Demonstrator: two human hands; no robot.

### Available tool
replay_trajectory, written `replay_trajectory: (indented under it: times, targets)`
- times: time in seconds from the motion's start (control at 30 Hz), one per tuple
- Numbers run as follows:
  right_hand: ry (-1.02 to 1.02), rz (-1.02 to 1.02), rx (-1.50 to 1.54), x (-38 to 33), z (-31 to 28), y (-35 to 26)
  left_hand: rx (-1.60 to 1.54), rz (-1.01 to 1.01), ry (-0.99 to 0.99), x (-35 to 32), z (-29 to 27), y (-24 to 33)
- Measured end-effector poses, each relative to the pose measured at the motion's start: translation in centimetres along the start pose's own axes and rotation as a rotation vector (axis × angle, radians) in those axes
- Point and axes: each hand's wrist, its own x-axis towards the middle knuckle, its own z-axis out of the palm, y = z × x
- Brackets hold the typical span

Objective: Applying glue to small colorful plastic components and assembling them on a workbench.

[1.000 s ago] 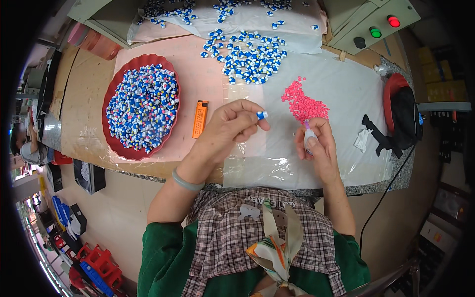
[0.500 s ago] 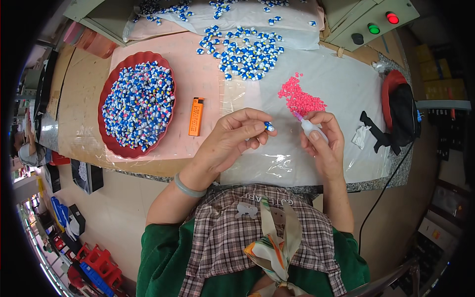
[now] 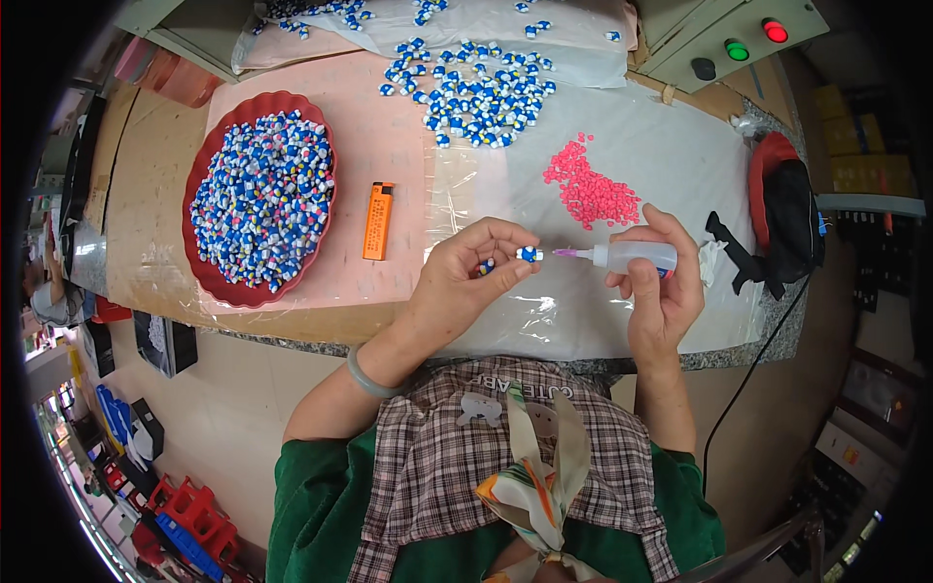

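Between the thumb and forefinger of my left hand [image 3: 473, 270] is a small blue and white figurine [image 3: 529, 254]. A second small blue piece [image 3: 486, 265] shows in the curled fingers of the same hand. My right hand [image 3: 666, 282] grips a translucent glue bottle [image 3: 627, 256], lying level with its purplish nozzle tip pointing left, a short gap from the figurine. Just beyond the bottle, a heap of tiny pink pieces [image 3: 593, 189] lies on the white sheet. Farther back, many loose blue and white figurines [image 3: 491, 92] are spread out.
To the left, a red scalloped tray [image 3: 190, 219] holds a mound of blue, white and pink pieces. An orange lighter [image 3: 379, 222] lies beside it. At the right are a black bag [image 3: 792, 214] and crumpled tissue [image 3: 715, 260]. A control panel with lit buttons [image 3: 737, 50] stands behind.
The bottle has swung from pointing up at the pink heap to lying level, its nozzle now toward the figurine. My left fingers have turned the figurine to face the nozzle.
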Motion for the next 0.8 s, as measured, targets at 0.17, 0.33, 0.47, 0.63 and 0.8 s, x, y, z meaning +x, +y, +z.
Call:
replay_trajectory:
  times: [0.17, 0.33, 0.47, 0.63, 0.8]
  targets:
    - [-0.048, -0.115, -0.155, -0.30, -0.01, -0.33, 0.213, 0.019, 0.006, -0.15, -0.01, -0.40]
    - [-0.077, -0.175, -0.260, -0.50, -0.05, -0.31, 0.213, 0.015, 0.014, -0.24, 0.00, -0.63]
    - [-0.085, -0.210, -0.350, -0.57, -0.17, -0.36, 0.212, 0.012, 0.013, -0.22, 0.03, -0.78]
    - [-0.094, -0.210, -0.366, -0.63, -0.06, -0.51, 0.204, 0.000, 0.012, -0.23, -0.01, -0.78]
    - [-0.104, -0.232, -0.403, -0.57, 0.08, -0.52, 0.221, 0.001, 0.005, -0.15, -0.10, -0.87]
